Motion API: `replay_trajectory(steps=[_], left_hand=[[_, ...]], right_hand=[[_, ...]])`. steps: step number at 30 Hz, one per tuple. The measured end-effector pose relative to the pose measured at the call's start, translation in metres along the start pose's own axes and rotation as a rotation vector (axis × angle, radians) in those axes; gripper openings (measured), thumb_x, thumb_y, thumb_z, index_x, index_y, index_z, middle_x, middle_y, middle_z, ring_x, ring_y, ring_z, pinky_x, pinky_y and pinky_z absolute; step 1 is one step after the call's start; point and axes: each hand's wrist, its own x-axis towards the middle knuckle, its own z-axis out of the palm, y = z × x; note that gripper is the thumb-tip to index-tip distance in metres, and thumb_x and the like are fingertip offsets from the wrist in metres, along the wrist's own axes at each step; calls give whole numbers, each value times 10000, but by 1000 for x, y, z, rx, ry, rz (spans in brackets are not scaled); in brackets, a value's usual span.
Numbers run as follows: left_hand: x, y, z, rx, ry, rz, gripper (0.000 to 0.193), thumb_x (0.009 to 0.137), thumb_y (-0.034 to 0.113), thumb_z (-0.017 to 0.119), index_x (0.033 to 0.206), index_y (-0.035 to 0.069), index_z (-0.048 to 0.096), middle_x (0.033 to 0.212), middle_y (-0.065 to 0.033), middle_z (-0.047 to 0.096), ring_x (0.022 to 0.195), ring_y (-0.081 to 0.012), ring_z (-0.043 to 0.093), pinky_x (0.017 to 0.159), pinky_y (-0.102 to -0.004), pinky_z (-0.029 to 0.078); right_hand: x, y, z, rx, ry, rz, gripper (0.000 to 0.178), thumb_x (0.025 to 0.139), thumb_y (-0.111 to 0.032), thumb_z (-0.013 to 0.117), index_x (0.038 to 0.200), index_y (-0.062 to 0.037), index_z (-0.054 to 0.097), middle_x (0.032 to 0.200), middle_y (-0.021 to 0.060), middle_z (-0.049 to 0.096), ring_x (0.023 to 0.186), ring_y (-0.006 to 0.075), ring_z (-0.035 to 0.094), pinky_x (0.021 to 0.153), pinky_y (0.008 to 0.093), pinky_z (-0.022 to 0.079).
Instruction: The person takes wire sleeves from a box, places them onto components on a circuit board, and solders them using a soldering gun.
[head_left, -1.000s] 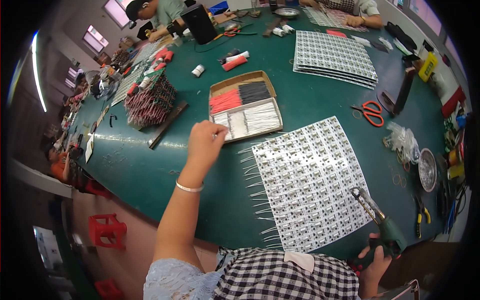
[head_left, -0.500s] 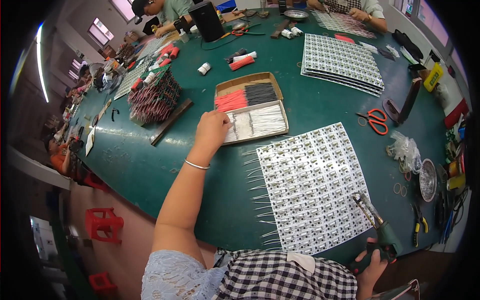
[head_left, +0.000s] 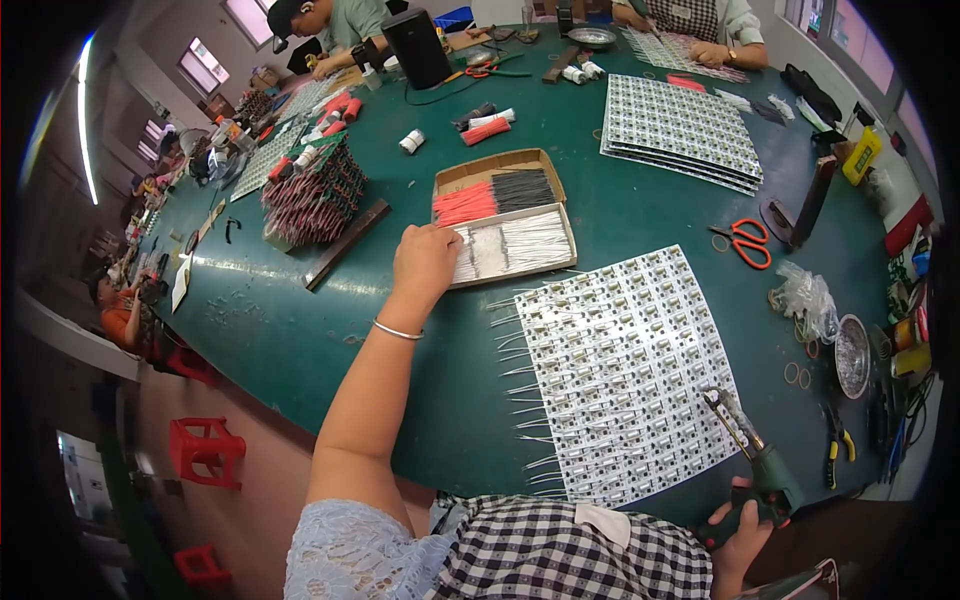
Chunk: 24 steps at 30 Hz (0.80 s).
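Note:
My left hand (head_left: 428, 262) reaches over the left end of a shallow cardboard box (head_left: 575, 246), fingers curled together at the cut white wires (head_left: 532, 238); the fingertips are mostly hidden. Behind the white wires, the box's other part holds red wires (head_left: 465, 204) and black wires (head_left: 522, 190). In my right hand (head_left: 738, 540), low at the right, is a green soldering gun (head_left: 776, 478), its metal tip over the right edge of a white circuit board panel (head_left: 630, 370). White wires stick out along the panel's left edge.
A stack of panels (head_left: 680, 130) lies at the far right. Orange-handled scissors (head_left: 748, 243), a metal dish (head_left: 852, 356) and yellow-black pliers (head_left: 837, 447) sit along the right. A bundle of wired boards (head_left: 312, 195) and a dark bar (head_left: 345, 245) stand left. Co-workers sit across the table.
My hands stay almost where they were. The far-right co-worker's hands and tool have shifted slightly; the whole view has moved a little.

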Motion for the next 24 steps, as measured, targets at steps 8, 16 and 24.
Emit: replay_trajectory(steps=[8, 16, 24], left_hand=[[-27, -2, -18, -782, 42, -401, 155, 835, 79, 593, 971, 8, 616, 807, -72, 662, 821, -154, 622, 732, -253, 455], [-108, 35, -44, -1427, -132, -469, 150, 819, -11, 595, 961, -32, 636, 920, -79, 656, 852, -125, 588, 799, -214, 443], [-132, 33, -44, -671, -186, -43, 111, 786, 2, 603, 863, -2, 683, 892, -62, 686, 944, -184, 586, 834, -293, 455]], right_hand=[[-8, -3, -3, 1, -36, -7, 413, 903, -200, 494, 1215, 45, 376, 1063, 170, 554, 527, 147, 539, 470, 239, 438], [-16, -5, -3, 3, 5, 26, 403, 904, -206, 496, 1201, 48, 399, 1074, 169, 556, 557, 143, 545, 494, 252, 451], [-27, -9, 8, 79, -54, 17, 466, 842, -212, 574, 1209, 37, 429, 1061, 179, 571, 569, 178, 572, 533, 274, 488]])
